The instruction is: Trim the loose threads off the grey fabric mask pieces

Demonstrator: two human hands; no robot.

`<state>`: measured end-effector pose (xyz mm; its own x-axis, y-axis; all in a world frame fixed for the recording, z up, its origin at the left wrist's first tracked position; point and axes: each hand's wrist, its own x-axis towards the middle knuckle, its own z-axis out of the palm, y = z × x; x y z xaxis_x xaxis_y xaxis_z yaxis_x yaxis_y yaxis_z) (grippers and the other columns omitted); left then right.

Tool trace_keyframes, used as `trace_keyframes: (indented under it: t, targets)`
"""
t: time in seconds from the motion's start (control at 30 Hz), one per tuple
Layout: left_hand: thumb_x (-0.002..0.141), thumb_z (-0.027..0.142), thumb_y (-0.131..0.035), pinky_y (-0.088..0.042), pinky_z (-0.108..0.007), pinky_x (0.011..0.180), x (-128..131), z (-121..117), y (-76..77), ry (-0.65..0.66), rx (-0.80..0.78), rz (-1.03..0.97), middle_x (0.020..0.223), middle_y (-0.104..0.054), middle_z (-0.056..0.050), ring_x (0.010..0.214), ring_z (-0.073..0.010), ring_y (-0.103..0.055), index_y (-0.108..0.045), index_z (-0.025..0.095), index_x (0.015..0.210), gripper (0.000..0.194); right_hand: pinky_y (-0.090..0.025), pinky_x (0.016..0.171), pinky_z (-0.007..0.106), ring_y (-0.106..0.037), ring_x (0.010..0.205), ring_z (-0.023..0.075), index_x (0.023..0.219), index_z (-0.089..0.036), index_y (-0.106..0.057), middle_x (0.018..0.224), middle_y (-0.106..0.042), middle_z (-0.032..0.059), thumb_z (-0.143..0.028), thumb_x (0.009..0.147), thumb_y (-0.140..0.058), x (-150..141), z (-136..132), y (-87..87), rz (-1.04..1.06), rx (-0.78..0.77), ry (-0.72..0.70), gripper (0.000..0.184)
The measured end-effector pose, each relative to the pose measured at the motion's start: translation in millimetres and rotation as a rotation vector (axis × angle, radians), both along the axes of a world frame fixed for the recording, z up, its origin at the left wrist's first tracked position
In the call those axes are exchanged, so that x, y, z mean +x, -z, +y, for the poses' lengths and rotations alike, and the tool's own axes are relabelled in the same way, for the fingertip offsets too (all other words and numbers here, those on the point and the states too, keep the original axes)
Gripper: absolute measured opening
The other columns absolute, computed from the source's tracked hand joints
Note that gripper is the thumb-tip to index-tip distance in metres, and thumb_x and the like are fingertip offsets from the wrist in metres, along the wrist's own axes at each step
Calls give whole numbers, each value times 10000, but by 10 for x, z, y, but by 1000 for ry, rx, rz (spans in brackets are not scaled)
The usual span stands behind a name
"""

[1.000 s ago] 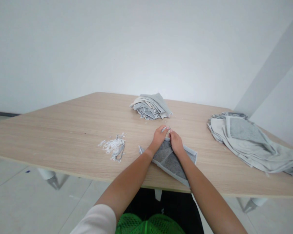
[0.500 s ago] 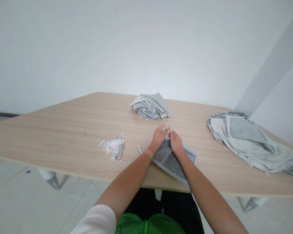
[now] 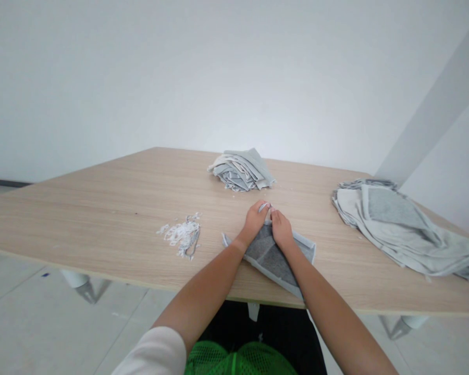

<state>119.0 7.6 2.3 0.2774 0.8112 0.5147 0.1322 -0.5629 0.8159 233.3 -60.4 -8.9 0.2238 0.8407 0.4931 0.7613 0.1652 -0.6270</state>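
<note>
A grey cloth with pale edging lies partly under my forearms near the table's front edge. My left hand pinches the cloth's far corner, where a bit of pale edging shows at the fingertips. Right beside it, my right hand is closed on the same corner, its fingertips nearly meeting those of the left. Whatever small detail sits between the fingertips is too small to make out.
On the wooden table, a pile of folded grey cloths sits at the back. A larger cloth heap lies at the right, reaching the edge. White and grey thread scraps lie left of my hands. A wall stands behind.
</note>
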Motion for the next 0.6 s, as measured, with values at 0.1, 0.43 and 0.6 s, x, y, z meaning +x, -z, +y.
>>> trace_keyframes:
  t: [0.1,0.43,0.6]
  targets:
    - [1001,384,-514,-494,-276,905,0,-7,-7,7,-8,21,951,-742,-42,955,-185,-658,-672,190,898,270,-453,837,338,-610,861,244,857,-251,-536,862,-657,76,-503,1092,-209,1,-2,6,28,-11,23,476]
    - [989,364,-527,-495,-271,908,7,6,14,32,-25,29,966,-745,-43,949,-181,-658,-680,192,902,246,-467,852,350,-631,873,251,841,-243,-562,888,-701,94,-483,1083,-231,5,17,10,94,-8,31,475]
    - [975,366,-531,-498,-277,888,15,36,53,30,-32,25,931,-736,-38,920,-184,-651,-679,193,884,245,-466,877,354,-630,884,251,830,-243,-554,884,-695,92,-459,1081,-251,0,26,31,70,8,30,448]
